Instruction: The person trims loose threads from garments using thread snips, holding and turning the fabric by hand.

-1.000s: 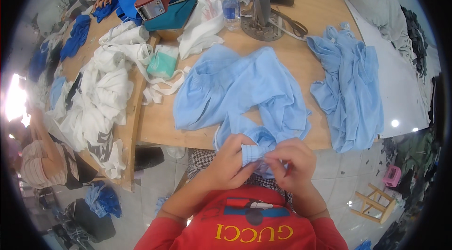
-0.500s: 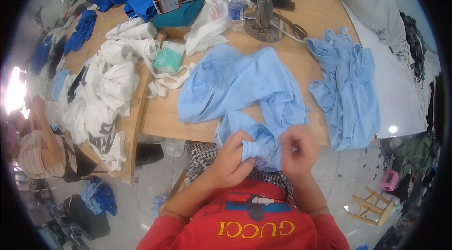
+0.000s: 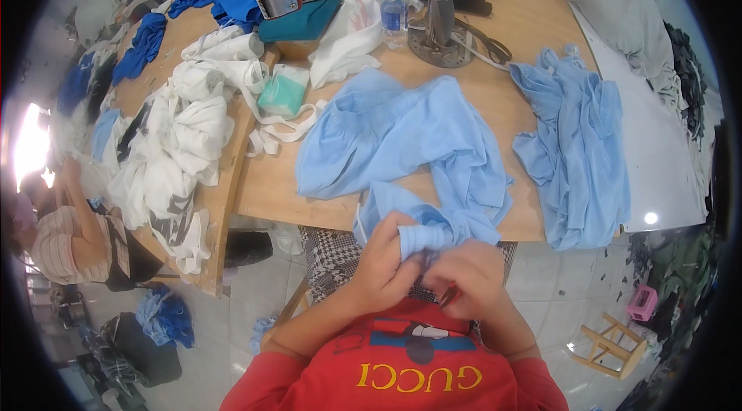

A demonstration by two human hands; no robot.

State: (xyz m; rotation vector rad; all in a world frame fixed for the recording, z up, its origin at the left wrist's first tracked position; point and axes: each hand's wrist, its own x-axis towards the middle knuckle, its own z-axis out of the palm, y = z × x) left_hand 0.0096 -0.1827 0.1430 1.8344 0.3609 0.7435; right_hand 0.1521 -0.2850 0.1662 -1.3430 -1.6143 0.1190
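A light blue garment [image 3: 402,133] lies crumpled on the table, and one end of it hangs over the front edge toward me. My left hand [image 3: 386,268] is closed on that end, gripping a gathered cuff or band [image 3: 421,238]. Close beside it, my right hand [image 3: 468,276] is curled at the lower side of the band. From its fingers pokes a small dark tool with a red part [image 3: 448,295], too blurred to name for certain. The right fingertips and the cloth between the hands are partly hidden.
More light blue clothing [image 3: 576,148] is heaped at the right. White cloth [image 3: 174,140] piles up at the left near a green-and-white packet [image 3: 283,92]. Behind stand a plastic bottle [image 3: 393,13] and a lamp-like arm on a round base [image 3: 440,49]. Other people work at the left.
My right hand has come down and left, from the cloth's right side to beneath the band beside my left hand. The left hand keeps its grip. The view has shifted slightly.
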